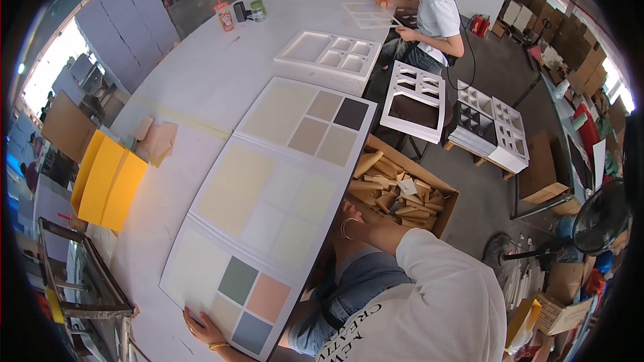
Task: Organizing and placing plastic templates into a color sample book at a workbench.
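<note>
A long three-panel folding sample board (249, 154) lies opened out on the white table. It bears pale panels and coloured squares, among them black, taupe, green, pink and blue. At its lower left edge is my left hand (203, 330), fingers stretched out and touching the board's rim. My right hand (349, 217), with a bracelet at the wrist, is by the board's right edge, above my lap. Its fingers are partly hidden, so whether it grips the edge does not show.
A carton of brown paper pieces (402, 194) stands right of the board. White compartment trays (329, 53) lie beyond it. A co-worker (429, 17) handles a sheet at the far side. Yellow folded card (111, 181) stands left; a fan (597, 218) is at right.
</note>
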`<state>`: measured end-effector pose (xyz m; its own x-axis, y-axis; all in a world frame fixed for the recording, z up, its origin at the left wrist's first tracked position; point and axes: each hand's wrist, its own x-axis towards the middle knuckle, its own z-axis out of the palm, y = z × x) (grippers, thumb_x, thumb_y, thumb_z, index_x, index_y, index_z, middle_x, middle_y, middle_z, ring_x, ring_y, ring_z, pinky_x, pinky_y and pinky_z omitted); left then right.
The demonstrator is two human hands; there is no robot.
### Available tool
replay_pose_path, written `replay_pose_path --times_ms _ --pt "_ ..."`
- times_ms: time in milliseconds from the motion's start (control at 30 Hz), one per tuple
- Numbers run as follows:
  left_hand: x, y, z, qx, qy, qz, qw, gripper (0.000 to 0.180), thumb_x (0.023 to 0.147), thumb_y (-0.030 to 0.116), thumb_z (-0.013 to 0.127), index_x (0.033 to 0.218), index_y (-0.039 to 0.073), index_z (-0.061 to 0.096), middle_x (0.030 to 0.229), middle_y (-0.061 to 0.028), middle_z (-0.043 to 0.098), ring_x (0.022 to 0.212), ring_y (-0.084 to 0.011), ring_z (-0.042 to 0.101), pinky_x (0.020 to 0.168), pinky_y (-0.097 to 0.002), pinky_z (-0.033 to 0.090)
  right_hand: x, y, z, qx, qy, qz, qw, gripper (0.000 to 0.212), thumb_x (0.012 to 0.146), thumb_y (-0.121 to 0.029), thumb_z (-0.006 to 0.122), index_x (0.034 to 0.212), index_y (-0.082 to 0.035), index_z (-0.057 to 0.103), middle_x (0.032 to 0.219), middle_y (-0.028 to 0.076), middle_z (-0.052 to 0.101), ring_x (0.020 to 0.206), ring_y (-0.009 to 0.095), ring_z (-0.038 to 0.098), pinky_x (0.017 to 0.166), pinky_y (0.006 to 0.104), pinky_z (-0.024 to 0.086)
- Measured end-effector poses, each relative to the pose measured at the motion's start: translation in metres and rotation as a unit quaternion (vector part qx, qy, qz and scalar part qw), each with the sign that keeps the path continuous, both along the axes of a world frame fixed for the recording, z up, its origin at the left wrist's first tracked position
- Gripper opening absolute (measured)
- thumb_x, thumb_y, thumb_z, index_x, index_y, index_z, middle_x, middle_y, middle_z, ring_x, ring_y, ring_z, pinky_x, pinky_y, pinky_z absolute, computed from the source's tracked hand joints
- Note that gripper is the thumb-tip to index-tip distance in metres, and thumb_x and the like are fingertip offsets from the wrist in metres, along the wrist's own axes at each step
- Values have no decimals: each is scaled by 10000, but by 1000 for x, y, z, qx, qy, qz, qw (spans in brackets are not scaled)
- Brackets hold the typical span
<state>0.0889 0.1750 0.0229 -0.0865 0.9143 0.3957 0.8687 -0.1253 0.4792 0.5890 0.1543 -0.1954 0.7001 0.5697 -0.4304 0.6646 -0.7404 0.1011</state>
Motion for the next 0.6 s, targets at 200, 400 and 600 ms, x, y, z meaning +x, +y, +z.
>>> replay_pose_path --times_ms 200,400,600 --pt "-1 -2 1 -6 -7 1 1000 423 864 227 494 1237 29 460 1245 -177 481 1141 -352 444 977 -420 328 -2 -4 14 -1 0 27 1000 709 875 -543 334 1334 -8 257 1296 125 383 1160 283 398 852 514 384" --pt "1 -2 2 -5 -5 7 1000 428 856 227 499 1236 34 463 1245 -176 481 1141 -352 443 978 -422 327 -2 -4 9 -3 -6 24 1000 672 884 -529 326 1347 -45 268 1316 130 356 1168 291 387 842 525 388" --pt "0 -3 2 -11 -7 11 1000 427 857 228 498 1237 38 459 1247 -174 481 1139 -350 444 974 -428 328 -10 -6 70 -114 21 103 988 477 898 -456 351 1318 -232 378 1379 139 236 1200 333 330 809 571 379"
